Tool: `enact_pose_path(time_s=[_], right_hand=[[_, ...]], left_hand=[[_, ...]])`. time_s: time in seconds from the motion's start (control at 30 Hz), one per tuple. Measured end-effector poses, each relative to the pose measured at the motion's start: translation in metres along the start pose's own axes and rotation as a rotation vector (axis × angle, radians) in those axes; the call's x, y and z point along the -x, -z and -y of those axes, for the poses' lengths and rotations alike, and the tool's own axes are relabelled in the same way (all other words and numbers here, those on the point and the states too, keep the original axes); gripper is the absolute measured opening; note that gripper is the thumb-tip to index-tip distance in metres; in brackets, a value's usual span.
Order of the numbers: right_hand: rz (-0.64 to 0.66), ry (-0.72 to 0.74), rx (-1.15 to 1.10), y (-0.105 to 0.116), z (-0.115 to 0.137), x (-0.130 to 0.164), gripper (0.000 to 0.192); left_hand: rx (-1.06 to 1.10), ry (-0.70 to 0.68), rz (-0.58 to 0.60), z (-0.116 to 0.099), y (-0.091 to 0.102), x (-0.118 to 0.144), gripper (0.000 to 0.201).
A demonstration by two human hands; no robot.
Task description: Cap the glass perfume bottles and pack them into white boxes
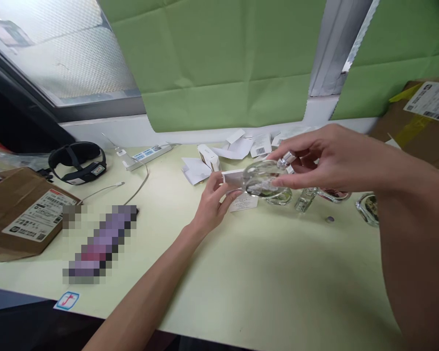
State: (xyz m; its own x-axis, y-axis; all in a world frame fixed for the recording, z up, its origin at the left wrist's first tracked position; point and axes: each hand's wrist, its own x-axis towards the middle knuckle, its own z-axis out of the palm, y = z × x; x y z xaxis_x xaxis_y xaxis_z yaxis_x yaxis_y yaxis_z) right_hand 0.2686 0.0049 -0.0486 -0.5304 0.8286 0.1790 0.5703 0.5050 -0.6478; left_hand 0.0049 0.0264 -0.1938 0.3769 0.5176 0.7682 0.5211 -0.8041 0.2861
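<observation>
Held over the table in my right hand (325,158) is a clear glass perfume bottle (261,178) with a silver neck, tilted on its side. My fingers close round it near the neck. My left hand (216,200) is closed on a small white carton (233,178), just left of the bottle. The bottle's base overlaps the carton's near end; whether they touch I cannot tell. Beneath my hands a printed white card (244,202) lies on the table. More glass bottles rest below my right hand, among them a small square one (306,200).
Unfolded white cartons (237,146) lie against the wall. A power strip (149,155), a black headset (77,163) and a blurred phone-like object (102,243) are on the left. Cardboard boxes stand at left (25,214) and right (417,122). A small round cap (329,220) sits at right.
</observation>
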Motion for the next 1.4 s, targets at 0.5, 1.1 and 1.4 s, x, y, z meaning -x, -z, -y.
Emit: enact_pose_path(time_s=[0.5,1.1,1.4], right_hand=[[-0.123,0.206,0.104,-0.023,0.002,-0.019,0.030],[-0.053,0.214,0.337,-0.028,-0.003,-0.026,0.028],[-0.018,0.199,0.321,-0.030,-0.007,-0.028,0.031]], left_hand=[[0.052,-0.011,0.012,-0.007,-0.004,0.002,0.013],[0.140,0.037,0.012,-0.009,-0.003,0.003,0.017],[0.100,0.002,-0.017,-0.010,-0.006,0.003,0.017]])
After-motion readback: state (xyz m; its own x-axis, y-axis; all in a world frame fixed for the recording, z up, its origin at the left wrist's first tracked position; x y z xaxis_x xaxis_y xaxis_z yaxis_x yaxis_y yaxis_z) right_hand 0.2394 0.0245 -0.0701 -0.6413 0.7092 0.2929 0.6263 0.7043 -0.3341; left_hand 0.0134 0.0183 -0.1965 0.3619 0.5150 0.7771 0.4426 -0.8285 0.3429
